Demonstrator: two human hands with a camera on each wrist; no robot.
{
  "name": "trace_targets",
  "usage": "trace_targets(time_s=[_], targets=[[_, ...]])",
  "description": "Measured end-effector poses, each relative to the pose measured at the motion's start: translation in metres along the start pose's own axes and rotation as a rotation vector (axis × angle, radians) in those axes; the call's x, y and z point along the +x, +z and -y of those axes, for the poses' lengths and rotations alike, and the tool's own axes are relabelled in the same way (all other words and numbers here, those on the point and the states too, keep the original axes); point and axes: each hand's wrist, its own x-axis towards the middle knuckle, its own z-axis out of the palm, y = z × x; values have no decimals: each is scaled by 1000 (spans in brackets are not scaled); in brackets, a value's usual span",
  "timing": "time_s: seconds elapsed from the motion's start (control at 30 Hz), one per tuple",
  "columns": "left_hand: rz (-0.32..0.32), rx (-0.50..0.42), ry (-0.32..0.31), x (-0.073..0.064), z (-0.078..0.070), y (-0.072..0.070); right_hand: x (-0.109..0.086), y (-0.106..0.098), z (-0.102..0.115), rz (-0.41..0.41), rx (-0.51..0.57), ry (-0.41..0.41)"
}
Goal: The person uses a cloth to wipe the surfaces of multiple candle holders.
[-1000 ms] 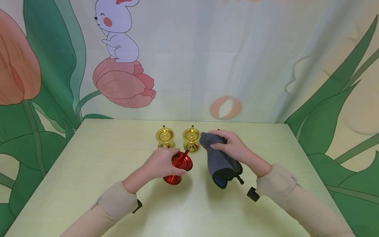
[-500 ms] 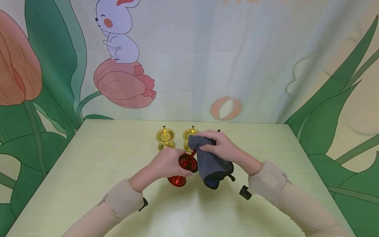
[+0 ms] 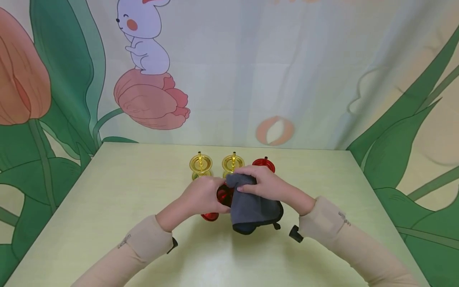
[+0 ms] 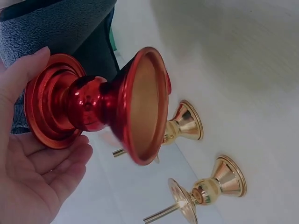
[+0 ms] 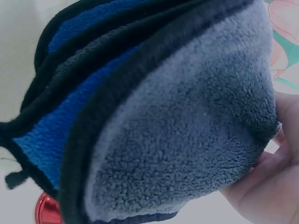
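My left hand (image 3: 206,196) grips a shiny red metal candle holder (image 4: 88,102) by its wide dish, thumb on one side of the rim and fingers under the other. The holder is tilted, its hollow flared base facing the left wrist camera. My right hand (image 3: 263,182) pinches a folded grey cloth (image 3: 252,207) with blue inner layers (image 5: 107,84) and black edging. The cloth lies over the right part of the red dish and hides its spike in the head view. Its loose end hangs down below the right hand.
Behind the hands two gold candle holders, one on the left (image 3: 201,164) and one in the middle (image 3: 233,162), stand in a row with a second red candle holder (image 3: 265,163) on the pale table (image 3: 107,187). A printed curtain (image 3: 222,79) hangs behind the table's back edge.
My right hand has brought the cloth leftward onto the red holder's dish, covering its spike. The left hand has shifted slightly right. The red holder at the back has come into view.
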Motion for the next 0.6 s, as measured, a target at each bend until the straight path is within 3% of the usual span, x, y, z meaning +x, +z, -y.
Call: trace_targets(time_s=[0.27,0.6], targets=[[-118,47,72,-4,2,0,-3,1,1,-14,-55,-51],[-166,43,56,-11,4,-4,-8,8,5,-150,84,52]])
